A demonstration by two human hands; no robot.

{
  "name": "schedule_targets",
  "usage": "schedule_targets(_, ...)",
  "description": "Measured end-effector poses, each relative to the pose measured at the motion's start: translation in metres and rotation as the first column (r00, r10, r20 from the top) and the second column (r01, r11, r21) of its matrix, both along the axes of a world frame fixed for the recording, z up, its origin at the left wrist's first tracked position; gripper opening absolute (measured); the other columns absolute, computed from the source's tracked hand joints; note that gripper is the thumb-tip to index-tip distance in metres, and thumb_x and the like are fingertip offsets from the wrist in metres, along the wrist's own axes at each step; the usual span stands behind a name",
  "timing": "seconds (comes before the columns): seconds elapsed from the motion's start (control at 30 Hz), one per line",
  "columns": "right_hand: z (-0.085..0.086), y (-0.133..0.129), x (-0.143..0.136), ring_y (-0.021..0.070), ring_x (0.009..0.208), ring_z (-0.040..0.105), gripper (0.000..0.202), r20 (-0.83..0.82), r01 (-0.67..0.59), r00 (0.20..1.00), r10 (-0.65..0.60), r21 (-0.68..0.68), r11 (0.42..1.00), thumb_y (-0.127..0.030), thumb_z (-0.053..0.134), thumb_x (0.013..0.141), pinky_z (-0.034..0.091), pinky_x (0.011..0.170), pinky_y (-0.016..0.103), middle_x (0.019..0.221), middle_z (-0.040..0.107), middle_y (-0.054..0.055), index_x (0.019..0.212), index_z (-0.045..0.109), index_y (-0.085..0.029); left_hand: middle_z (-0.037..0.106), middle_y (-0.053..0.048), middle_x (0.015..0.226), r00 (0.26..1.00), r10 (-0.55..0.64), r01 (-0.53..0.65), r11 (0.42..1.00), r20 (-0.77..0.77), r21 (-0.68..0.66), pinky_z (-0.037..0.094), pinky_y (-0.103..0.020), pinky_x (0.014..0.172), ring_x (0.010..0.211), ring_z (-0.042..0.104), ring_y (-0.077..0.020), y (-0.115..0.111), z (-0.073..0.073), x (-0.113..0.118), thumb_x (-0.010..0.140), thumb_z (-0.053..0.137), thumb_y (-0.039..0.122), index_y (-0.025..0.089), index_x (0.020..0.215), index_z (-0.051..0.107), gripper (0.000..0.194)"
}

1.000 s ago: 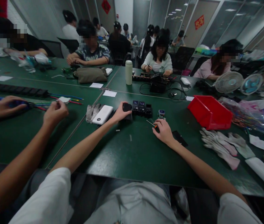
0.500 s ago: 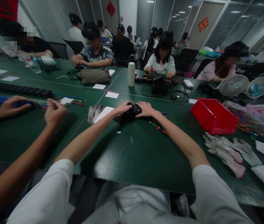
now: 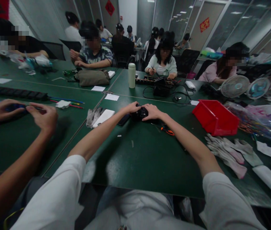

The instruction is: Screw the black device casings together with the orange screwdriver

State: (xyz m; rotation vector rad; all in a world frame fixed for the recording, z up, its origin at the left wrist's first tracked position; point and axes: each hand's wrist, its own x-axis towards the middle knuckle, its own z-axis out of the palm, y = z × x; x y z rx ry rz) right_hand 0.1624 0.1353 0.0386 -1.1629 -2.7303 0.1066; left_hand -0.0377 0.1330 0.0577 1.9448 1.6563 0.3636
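A bulky black object (image 3: 141, 113) with rounded parts sits on the green table in front of me; its exact kind cannot be made out. My left hand (image 3: 133, 107) grips its left and upper side with curled fingers. From the right, my right hand (image 3: 152, 111) wraps round the same object, thumb towards me. Just left of it lies a flat dark item (image 3: 124, 119), then a white flat thing (image 3: 103, 118) and a grey glove (image 3: 92, 117). An orange-handled tool (image 3: 168, 130) with a thin shaft rests beside my right forearm.
To the right stand a red bin (image 3: 218, 119), pale work gloves (image 3: 226, 150) and a bag of wires (image 3: 262, 123). A light green bottle (image 3: 131, 75) is beyond my hands. On the left, a co-worker's hands (image 3: 43, 116) handle a blue-and-black item; other people sit across the table.
My hands have turned the black object slightly, and its round dark part now faces me more. The co-worker's right hand has moved left. The whole view has shifted a little.
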Motion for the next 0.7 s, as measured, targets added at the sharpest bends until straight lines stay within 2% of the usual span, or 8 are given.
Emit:
schedule_targets(0.1,0.001,-0.005,0.008,0.0388,0.116,0.049,0.098,-0.006,0.002,1.0,-0.002,-0.005,1.0,-0.07,0.073,0.057,0.038,0.097,0.055,0.131,0.05,0.015,0.136,0.042,-0.022,0.059,-0.014,0.128,0.997,-0.025,0.03,0.998,-0.078,0.054,0.047,-0.034,0.09,0.112,0.059,-0.0274,0.003,-0.004,0.013,0.09,0.044,0.043,0.018,0.127,0.051,0.045)
schedule_targets(0.17,0.003,-0.009,0.014,0.039,0.119,0.047,0.1,-0.016,-0.003,1.0,0.003,-0.009,1.0,-0.07,0.073,0.057,0.036,0.099,0.056,0.135,0.049,0.015,0.138,0.04,-0.023,0.059,-0.016,0.128,0.991,-0.029,0.038,0.997,-0.127,0.07,0.045,-0.037,0.094,0.115,0.058,-0.0286,0.003,-0.007,0.02,0.091,0.041,0.042,0.016,0.127,0.051,0.044)
schedule_targets(0.33,0.009,-0.01,0.049,0.0398,0.13,0.039,0.108,-0.061,0.035,0.997,-0.038,-0.048,0.998,-0.072,0.071,0.056,0.031,0.105,0.057,0.147,0.038,0.014,0.145,0.033,-0.024,0.059,-0.021,0.127,0.974,-0.02,0.042,0.995,-0.226,0.095,0.042,-0.043,0.097,0.117,0.057,-0.0322,-0.002,-0.01,0.03,0.093,0.037,0.042,0.013,0.127,0.05,0.047)
schedule_targets(0.5,0.014,-0.012,0.09,0.0399,0.131,0.04,0.113,-0.055,0.133,0.988,-0.144,-0.168,0.977,-0.07,0.074,0.054,0.033,0.105,0.057,0.146,0.04,0.016,0.147,0.031,-0.022,0.06,-0.021,0.123,0.964,-0.007,0.037,0.993,-0.266,0.11,0.043,-0.043,0.097,0.115,0.058,-0.0323,-0.007,-0.01,0.032,0.093,0.035,0.042,0.013,0.123,0.052,0.046)
schedule_targets(0.6,0.009,-0.02,0.095,0.04,0.13,0.041,0.115,-0.065,0.115,0.99,-0.127,-0.165,0.98,-0.068,0.077,0.052,0.033,0.105,0.056,0.145,0.042,0.017,0.146,0.031,-0.021,0.059,-0.02,0.122,0.966,0.002,0.032,0.991,-0.258,0.128,0.043,-0.042,0.097,0.115,0.057,-0.0319,-0.011,-0.008,0.033,0.092,0.036,0.043,0.013,0.123,0.052,0.045)
schedule_targets(0.7,0.002,-0.026,0.087,0.0397,0.126,0.044,0.115,-0.075,0.109,0.99,-0.119,-0.123,0.986,-0.065,0.079,0.051,0.035,0.103,0.056,0.141,0.045,0.018,0.145,0.032,-0.02,0.053,-0.022,0.126,0.972,0.015,0.024,0.986,-0.236,0.164,0.041,-0.044,0.099,0.117,0.054,-0.0343,-0.018,-0.006,0.032,0.091,0.038,0.047,0.013,0.128,0.049,0.051)
